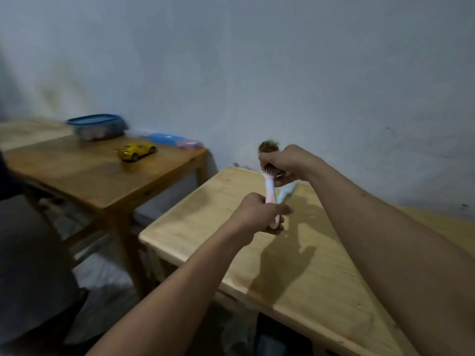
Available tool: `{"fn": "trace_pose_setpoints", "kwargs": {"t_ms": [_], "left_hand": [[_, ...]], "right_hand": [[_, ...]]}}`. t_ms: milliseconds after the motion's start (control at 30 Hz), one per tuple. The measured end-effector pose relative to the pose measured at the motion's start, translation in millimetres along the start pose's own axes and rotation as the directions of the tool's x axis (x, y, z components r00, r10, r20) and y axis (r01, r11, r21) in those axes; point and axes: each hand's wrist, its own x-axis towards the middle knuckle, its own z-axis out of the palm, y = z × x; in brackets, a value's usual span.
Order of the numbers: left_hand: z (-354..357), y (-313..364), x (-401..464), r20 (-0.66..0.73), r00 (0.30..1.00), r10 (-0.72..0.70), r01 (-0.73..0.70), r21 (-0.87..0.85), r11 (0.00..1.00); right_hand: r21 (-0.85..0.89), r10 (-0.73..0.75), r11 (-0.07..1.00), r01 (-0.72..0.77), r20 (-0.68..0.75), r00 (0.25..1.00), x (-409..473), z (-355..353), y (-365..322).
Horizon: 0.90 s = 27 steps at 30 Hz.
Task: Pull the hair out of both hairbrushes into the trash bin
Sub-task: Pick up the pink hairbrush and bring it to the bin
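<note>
Hair (268,146) lifts above pink hairbrush (270,194), gripped between both hands.

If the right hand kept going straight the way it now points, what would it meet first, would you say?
Probably the wall: the right hand, at the pink brush head with hair, points away and leftward; depth is unclear.

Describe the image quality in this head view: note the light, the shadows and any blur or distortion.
Head view: dim indoor light; the arms throw a dark shadow onto the light wooden table; motion blur softens the yellow toy car and the hair clump; wide-angle distortion bends the table edges.
</note>
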Motion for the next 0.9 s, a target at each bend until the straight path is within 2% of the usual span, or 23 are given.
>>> {"fn": "trace_pose_setpoints", "kwargs": {"t_ms": [167, 333, 533, 600, 733, 800, 900], "left_hand": [[-80, -34, -26, -0.251, 0.965, -0.078, 0.036, -0.168, 0.985], [-142, -82, -66, -0.381, 0.907, -0.181, 0.079, -0.269, 0.96], [-183, -158, -110, -0.581, 0.765, -0.278, 0.028, -0.4, 0.916], [-191, -181, -123, -0.617, 0.72, -0.317, 0.01, -0.447, 0.894], [-202, -218, -152, -0.622, 0.637, -0.455, 0.068, -0.543, 0.837], [-205, -236, -164, -0.605, 0.595, -0.529, 0.093, -0.602, 0.793], [-206, -266, -176, -0.588, 0.563, -0.58, 0.116, -0.639, 0.76]], "right_hand": [[-0.047, -0.071, 0.996, 0.081, 0.191, 0.979, -7, 91, -45], [-0.158, -0.075, 0.978, 0.139, 0.358, 0.931, -17, 179, -71], [-0.203, -0.024, 0.963, 0.178, 0.592, 0.805, -42, 277, -70], [-0.159, -0.002, 0.977, 0.142, 0.66, 0.751, -48, 310, -60], [-0.063, 0.097, 0.995, -0.077, 0.774, 0.626, -55, 365, -30], [-0.027, 0.113, 0.988, -0.151, 0.79, 0.602, -61, 386, -13], [-0.048, 0.131, 0.987, -0.152, 0.791, 0.598, -72, 407, 15]]}}
